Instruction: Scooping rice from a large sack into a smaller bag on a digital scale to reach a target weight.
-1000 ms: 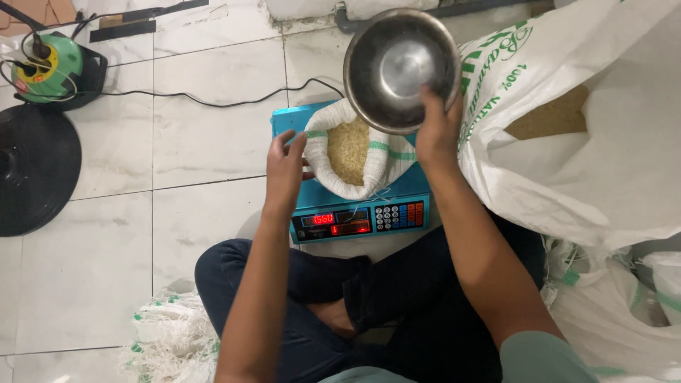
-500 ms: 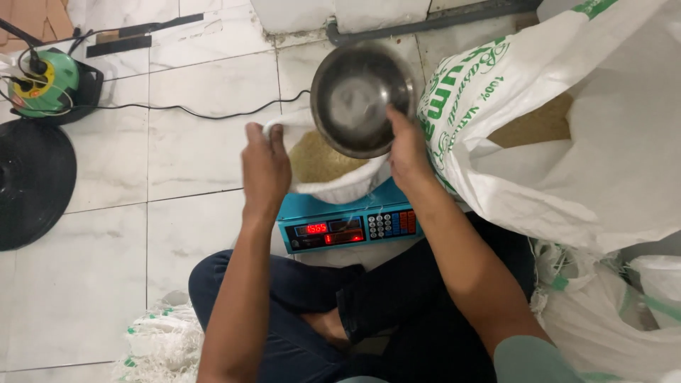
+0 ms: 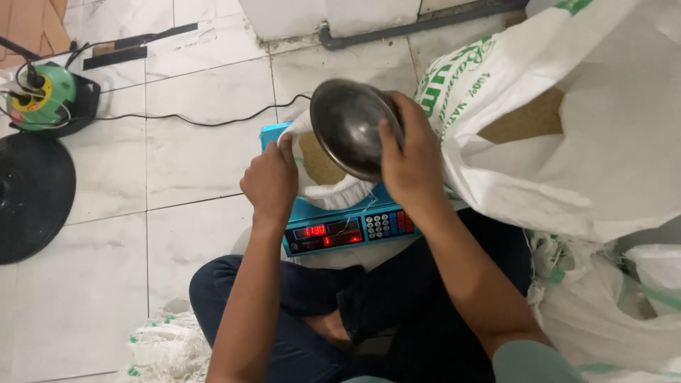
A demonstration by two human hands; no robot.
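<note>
Head view. Right hand (image 3: 411,159) clamps the rim of the round steel bowl (image 3: 352,128), tilted over the small white plastic bag of tan grain (image 3: 328,174) on the blue electronic scale (image 3: 347,230). Left hand (image 3: 271,181) pinches the bag's mouth open at its left edge. Judgement: pour slowly, keep the bowl lip inside the mouth, watch the red display. Bowl contents probably grain; interior faces away. Count: 1 bowl, 1 scale, 1 small bag, 1 large white woven sack (image 3: 603,128) just right.

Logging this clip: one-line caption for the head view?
Right hand tips a round steel bowl over a small white grain bag on a blue digital scale; left hand holds the bag's rim.
</note>
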